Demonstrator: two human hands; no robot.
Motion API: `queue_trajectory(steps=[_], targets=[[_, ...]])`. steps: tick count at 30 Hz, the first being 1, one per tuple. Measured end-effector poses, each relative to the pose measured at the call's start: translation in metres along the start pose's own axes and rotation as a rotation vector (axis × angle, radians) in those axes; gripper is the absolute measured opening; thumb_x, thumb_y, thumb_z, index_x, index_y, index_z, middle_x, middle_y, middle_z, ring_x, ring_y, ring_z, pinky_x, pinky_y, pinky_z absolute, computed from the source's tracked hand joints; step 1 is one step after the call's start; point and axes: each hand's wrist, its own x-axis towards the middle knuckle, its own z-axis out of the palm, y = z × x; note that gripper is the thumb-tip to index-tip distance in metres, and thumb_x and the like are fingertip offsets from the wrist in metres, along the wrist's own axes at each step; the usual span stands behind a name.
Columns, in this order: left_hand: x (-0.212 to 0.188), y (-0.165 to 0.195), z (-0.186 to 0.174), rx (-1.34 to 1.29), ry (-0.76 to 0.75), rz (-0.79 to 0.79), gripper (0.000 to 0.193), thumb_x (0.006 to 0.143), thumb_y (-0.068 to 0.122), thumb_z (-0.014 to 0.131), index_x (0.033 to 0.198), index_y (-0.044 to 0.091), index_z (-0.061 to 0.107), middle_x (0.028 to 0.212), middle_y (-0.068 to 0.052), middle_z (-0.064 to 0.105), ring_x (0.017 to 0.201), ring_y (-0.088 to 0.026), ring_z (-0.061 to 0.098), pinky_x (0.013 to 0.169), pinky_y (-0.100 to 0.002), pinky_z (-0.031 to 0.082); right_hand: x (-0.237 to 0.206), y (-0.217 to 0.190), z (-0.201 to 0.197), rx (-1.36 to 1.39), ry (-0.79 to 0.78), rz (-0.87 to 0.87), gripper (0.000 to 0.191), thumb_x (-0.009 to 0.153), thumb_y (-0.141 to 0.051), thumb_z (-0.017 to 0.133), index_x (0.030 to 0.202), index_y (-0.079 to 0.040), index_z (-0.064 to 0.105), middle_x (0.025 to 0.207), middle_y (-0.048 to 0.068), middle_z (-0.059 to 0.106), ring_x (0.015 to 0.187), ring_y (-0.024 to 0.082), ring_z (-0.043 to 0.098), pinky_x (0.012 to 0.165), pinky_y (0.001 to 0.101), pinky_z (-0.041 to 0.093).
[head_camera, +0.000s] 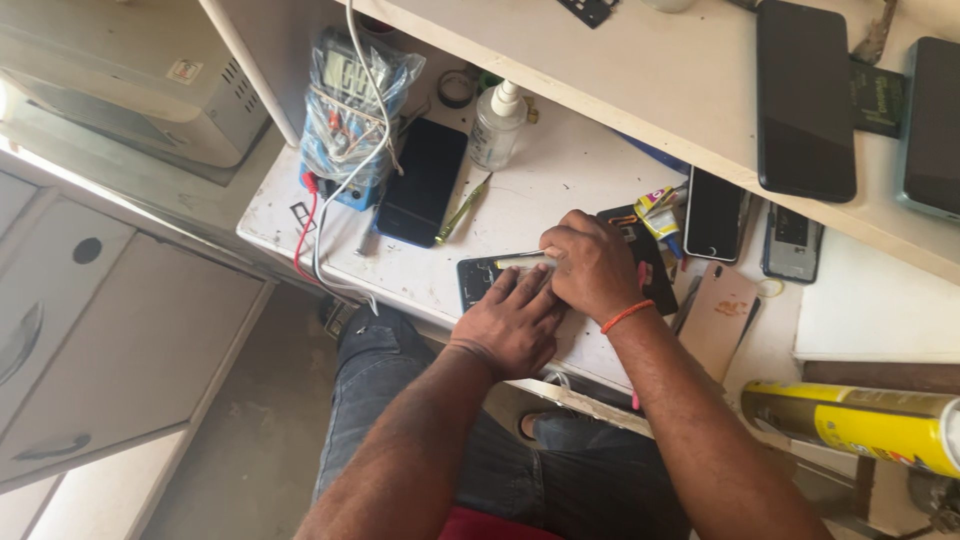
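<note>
An opened phone, dark w/ its inner parts showing, is laid flat near the front edge of the white bench. It is pressed down by the left hand, fingers spread flat & apart, nothing gripped. The right hand is closed around a thin pale tool, w/ its tip held over the opened phone; an orange band is worn at that wrist. Just behind, a black phone is seen face-up, w/ a green-handled screwdriver beside it & a clear spray bottle close by. At the back left, a multimeter in a plastic bag is stood, w/ red & white leads trailing off the bench edge. To the right, two more phones and a pinkish back cover are laid. On the shelf above, a large dark phone is rested. A yellow can is seen lower right.
</note>
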Motion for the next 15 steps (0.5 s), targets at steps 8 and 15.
queue_trajectory(steps=[8,15], targets=[[0.0010,0.0007,0.0025,0.015,0.009,0.000,0.051,0.084,0.038,0.068,0.127,0.010,0.069,0.139,-0.012,0.059,0.141,-0.035,0.049,0.114,-0.057,0.039,-0.0001,0.0013,0.0005,0.052,-0.024,0.072,0.018,0.074,0.004,0.067,0.085,-0.009,0.075,0.091,0.010,0.068,0.086,0.033,0.068,0.076,0.0438,0.053],[0.0010,0.0015,0.0010,0.028,0.030,0.001,0.051,0.084,0.038,0.067,0.128,0.011,0.069,0.139,-0.011,0.060,0.140,-0.034,0.050,0.114,-0.057,0.040,-0.0012,-0.0015,-0.0003,0.088,-0.033,0.141,0.017,0.076,0.003,0.067,0.085,-0.010,0.074,0.090,0.010,0.067,0.085,0.033,0.068,0.075,0.0439,0.053]])
